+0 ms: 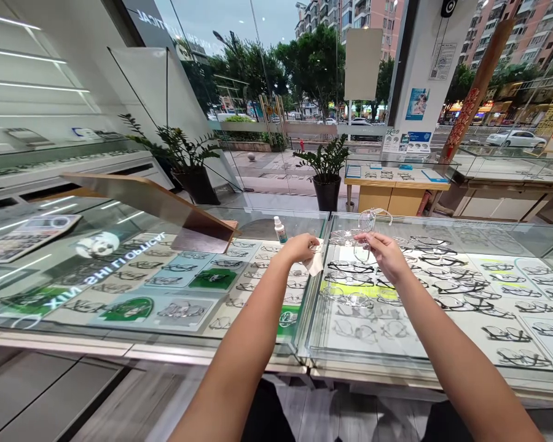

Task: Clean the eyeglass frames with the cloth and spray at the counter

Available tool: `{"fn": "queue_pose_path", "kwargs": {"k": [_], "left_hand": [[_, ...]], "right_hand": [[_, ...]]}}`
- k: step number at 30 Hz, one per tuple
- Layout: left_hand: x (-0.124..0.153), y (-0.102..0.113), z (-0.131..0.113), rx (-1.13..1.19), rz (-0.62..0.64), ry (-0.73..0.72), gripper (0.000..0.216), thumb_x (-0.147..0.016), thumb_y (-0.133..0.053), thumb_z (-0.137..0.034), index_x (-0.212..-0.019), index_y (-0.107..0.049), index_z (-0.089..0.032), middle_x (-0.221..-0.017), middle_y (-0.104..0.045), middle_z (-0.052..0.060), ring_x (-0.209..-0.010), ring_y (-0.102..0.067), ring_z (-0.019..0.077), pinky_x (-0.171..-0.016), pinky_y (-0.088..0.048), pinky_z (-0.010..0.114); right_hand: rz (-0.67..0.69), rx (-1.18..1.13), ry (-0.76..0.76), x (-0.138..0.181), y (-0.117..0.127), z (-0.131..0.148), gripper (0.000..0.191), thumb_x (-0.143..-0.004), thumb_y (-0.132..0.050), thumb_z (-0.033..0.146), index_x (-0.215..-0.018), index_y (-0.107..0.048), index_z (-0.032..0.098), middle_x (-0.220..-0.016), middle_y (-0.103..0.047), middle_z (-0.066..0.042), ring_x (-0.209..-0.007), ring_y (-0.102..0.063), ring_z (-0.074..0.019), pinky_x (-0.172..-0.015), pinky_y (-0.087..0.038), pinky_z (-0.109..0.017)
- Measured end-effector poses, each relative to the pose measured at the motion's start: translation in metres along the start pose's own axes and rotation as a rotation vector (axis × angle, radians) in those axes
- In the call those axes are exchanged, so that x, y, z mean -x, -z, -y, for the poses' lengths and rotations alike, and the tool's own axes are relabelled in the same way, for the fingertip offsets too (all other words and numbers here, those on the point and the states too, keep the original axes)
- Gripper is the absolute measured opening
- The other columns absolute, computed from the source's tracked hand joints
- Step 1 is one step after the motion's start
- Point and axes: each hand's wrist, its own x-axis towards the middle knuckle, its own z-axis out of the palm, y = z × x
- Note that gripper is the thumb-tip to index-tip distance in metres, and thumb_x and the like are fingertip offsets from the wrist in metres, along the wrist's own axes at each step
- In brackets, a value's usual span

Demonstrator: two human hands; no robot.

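My left hand [300, 248] is closed around a pale cleaning cloth [314, 265], which hangs below the fingers. In my right hand [383, 250] is a pair of clear-framed eyeglasses [367, 216], pinched between thumb and fingertips above the glass counter. The cloth and the eyeglasses appear apart, though part of the eyeglasses blends with the reflections behind. Just beyond my left hand, a small white spray bottle [280, 231] stands upright on the counter top.
Beneath the glass counter [317, 307] lie rows of eyeglass frames. A tilted wooden-framed mirror [166, 205] stands to the left, beside a printed board [30, 236]. Two potted plants [328, 191] [196, 184] are behind the counter, before the window. Another display case [396, 184] is further back.
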Motion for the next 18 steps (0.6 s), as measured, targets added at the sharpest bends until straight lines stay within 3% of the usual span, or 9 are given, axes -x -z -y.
{"fn": "queue_pose_path", "kwargs": {"k": [7,12,18], "left_hand": [[-0.0064,-0.0066,0.0024,-0.038,-0.049,0.041,0.021,-0.086,-0.061,-0.025,-0.098,-0.078,-0.021,-0.115,-0.075,0.011,-0.101,-0.069,0.0277,-0.082,-0.048,0.031],[-0.0070,-0.0079,0.0037,0.005,-0.124,0.100,0.024,-0.092,-0.050,-0.026,-0.094,-0.073,-0.019,-0.098,-0.077,0.013,-0.089,-0.069,0.0268,-0.071,-0.045,0.031],[-0.0084,-0.0107,0.0061,0.098,-0.263,0.149,0.028,-0.096,-0.044,-0.029,-0.091,-0.069,-0.018,-0.091,-0.075,0.015,-0.082,-0.067,0.0273,-0.068,-0.042,0.032]], "right_hand": [[0.002,-0.004,-0.004,-0.0002,-0.0005,0.0001,0.033,-0.071,-0.083,0.059,-0.084,-0.084,0.028,-0.104,-0.079,-0.005,-0.107,-0.061,-0.0248,-0.095,-0.042,-0.039],[-0.001,-0.005,0.004,0.0001,0.0002,-0.0003,0.036,-0.071,-0.083,0.060,-0.085,-0.084,0.027,-0.105,-0.079,-0.006,-0.106,-0.061,-0.0248,-0.095,-0.043,-0.039],[0.004,-0.009,0.013,0.0005,-0.0001,-0.0003,0.033,-0.074,-0.081,0.057,-0.085,-0.083,0.027,-0.105,-0.079,-0.006,-0.106,-0.062,-0.0243,-0.094,-0.044,-0.039]]}}
